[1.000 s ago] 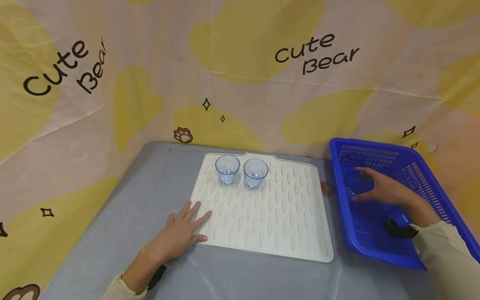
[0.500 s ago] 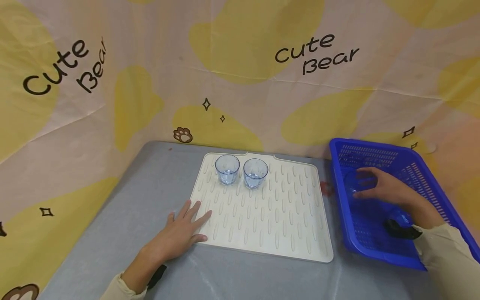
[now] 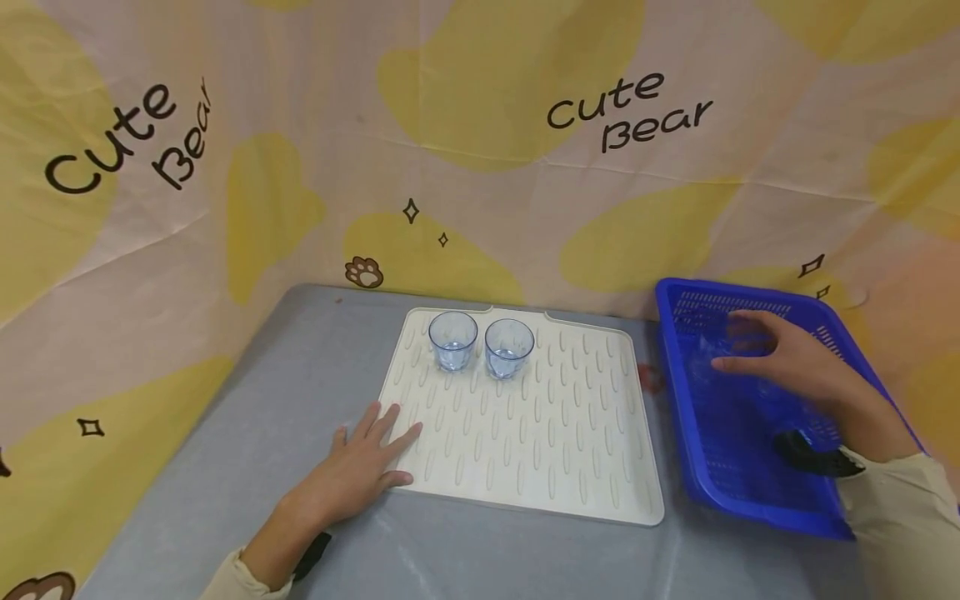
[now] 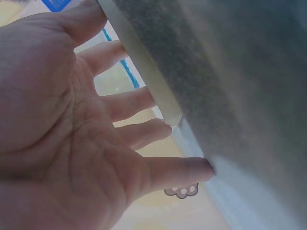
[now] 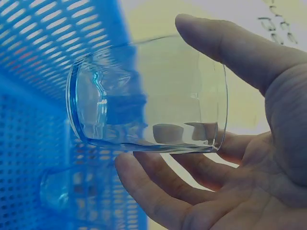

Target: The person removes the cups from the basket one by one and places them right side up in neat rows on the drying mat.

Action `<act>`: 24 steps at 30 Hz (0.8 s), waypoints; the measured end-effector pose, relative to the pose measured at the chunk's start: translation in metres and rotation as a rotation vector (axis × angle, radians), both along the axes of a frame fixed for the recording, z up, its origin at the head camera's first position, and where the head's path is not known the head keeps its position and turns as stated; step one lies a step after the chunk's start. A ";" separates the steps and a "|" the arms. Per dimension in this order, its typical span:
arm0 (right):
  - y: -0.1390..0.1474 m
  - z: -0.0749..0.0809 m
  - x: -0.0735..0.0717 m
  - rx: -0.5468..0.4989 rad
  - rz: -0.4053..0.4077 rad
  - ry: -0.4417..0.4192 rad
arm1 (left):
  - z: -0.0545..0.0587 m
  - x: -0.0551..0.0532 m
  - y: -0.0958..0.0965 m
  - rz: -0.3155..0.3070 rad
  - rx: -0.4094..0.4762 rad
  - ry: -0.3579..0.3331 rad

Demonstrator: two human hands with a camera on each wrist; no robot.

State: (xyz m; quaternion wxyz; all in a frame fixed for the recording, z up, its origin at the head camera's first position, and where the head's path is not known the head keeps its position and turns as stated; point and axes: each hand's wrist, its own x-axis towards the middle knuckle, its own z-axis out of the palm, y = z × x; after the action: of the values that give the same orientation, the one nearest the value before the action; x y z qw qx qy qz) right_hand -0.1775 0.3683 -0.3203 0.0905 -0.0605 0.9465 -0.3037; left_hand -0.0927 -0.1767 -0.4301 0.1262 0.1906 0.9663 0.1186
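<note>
In the right wrist view, my right hand (image 5: 206, 191) holds a clear drinking glass (image 5: 105, 91) tilted on its side, thumb on top and fingers beneath. The head view has this right hand (image 3: 802, 362) over the blue basket (image 3: 686, 450), with the glass only faintly visible against the blue. My left hand (image 3: 356, 471) rests with spread fingers on the left front edge of a white ridged drying mat (image 3: 562, 442). Two clear glasses, a left one (image 3: 453, 343) and a right one (image 3: 509, 350), stand upright side by side near the mat's back edge.
Another glass (image 5: 55, 189) lies deeper in the basket, seen in the right wrist view. A grey cloth (image 3: 285, 375) covers the table. Behind it hangs a patterned curtain (image 3: 510, 200), close to the back edge.
My right hand has risen slightly and shifted right within the basket area, with a glass in its grip. The left hand and the two glasses on the mat stay in place.
</note>
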 end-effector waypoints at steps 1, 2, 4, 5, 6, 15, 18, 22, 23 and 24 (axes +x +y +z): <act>-0.002 0.004 0.000 0.004 0.000 0.005 | 0.000 0.000 0.000 0.003 0.001 0.000; -0.005 0.008 0.000 0.003 0.001 0.009 | 0.001 -0.001 0.000 0.003 0.002 0.003; -0.010 0.015 0.001 0.003 0.002 0.004 | 0.001 -0.001 0.000 0.002 -0.001 0.008; -0.013 0.017 0.001 0.003 0.002 -0.001 | 0.001 -0.001 0.000 0.000 -0.002 0.011; -0.015 0.019 0.001 0.004 0.001 -0.005 | 0.000 0.000 0.000 -0.001 -0.004 0.011; -0.036 0.028 0.000 0.019 -0.007 0.041 | -0.002 0.001 0.001 0.018 -0.005 -0.015; -0.050 0.030 -0.002 -0.013 0.005 0.045 | -0.002 0.000 0.001 0.018 -0.002 -0.015; -0.072 0.027 -0.006 -0.056 0.013 0.034 | -0.002 0.000 0.000 0.015 0.004 -0.014; -0.077 0.025 -0.007 -0.068 0.013 0.029 | -0.001 0.001 0.000 0.014 0.007 -0.013; -0.083 0.023 -0.008 -0.071 0.010 0.023 | -0.001 0.001 -0.001 0.012 0.010 -0.013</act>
State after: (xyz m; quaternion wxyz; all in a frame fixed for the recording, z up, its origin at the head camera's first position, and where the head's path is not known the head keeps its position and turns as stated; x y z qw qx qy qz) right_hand -0.1855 0.2852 -0.2971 0.0789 -0.0721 0.9359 -0.3357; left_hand -0.0917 -0.1775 -0.4314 0.1311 0.1845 0.9660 0.1253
